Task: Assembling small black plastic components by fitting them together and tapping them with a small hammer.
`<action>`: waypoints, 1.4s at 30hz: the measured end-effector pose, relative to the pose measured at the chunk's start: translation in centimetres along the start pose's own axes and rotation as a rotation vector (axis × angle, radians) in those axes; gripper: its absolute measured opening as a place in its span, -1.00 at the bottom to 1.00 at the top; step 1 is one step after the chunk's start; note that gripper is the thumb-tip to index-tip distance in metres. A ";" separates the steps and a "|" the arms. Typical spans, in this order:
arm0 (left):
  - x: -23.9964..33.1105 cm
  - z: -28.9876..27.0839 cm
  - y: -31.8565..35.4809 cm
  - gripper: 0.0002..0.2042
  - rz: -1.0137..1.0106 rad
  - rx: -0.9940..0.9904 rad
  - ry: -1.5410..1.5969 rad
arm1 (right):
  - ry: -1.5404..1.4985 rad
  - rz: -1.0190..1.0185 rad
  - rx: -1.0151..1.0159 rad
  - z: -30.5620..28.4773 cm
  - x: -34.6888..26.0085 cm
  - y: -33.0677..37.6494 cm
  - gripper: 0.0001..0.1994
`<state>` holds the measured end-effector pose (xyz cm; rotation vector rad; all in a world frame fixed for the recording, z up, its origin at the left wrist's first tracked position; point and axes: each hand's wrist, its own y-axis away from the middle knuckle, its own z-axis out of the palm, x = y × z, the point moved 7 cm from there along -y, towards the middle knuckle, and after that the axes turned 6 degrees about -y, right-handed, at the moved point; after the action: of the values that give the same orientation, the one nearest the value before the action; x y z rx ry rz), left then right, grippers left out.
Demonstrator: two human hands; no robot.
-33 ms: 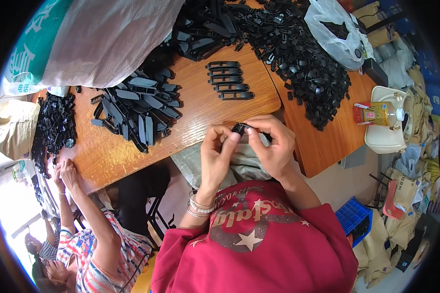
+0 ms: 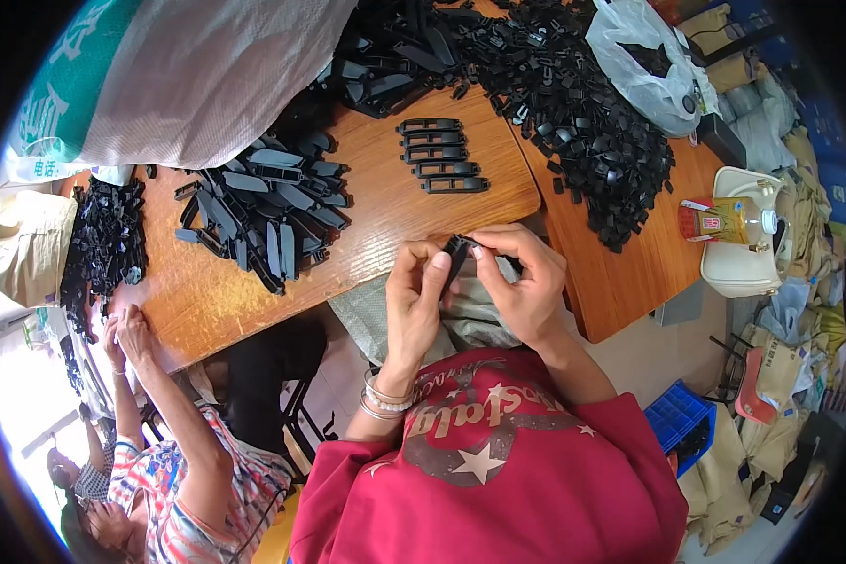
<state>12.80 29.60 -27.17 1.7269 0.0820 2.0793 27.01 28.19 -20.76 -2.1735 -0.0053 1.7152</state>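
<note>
Both of my hands meet at the near edge of the wooden table [image 2: 395, 226], and together they pinch one small black plastic part [image 2: 455, 252]. My left hand [image 2: 412, 303] holds its left side with thumb and fingers, and my right hand [image 2: 528, 282] closes on it from the right. The part is partly hidden by my fingers. Several black rectangular frames [image 2: 439, 155] lie in a neat row just beyond my hands. A grey woven cloth [image 2: 475, 324] lies under my hands on my lap.
A heap of flat black pieces [image 2: 263, 211] lies to the left and a large pile of small black parts [image 2: 583, 103] at the right. A woven sack [image 2: 188, 75] and a plastic bag [image 2: 644, 56] sit at the back. Another person's hands [image 2: 122, 334] work at lower left.
</note>
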 end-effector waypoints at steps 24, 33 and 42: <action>2.1 0.4 1.6 -0.66 0.133 0.098 0.102 | 0.260 -0.380 -0.080 2.0 -2.1 0.9 -0.75; 0.1 -0.8 1.0 -0.70 -0.186 -0.042 0.303 | 0.204 -0.238 -0.316 2.1 -0.8 0.7 -0.69; 7.3 -8.4 1.9 -0.90 0.659 0.557 -1.116 | 0.366 -0.132 -0.213 0.2 4.3 -1.3 -0.78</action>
<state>3.37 32.39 -21.72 3.3599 -0.3105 1.1266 28.19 30.43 -24.52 -2.5508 -0.2401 1.2760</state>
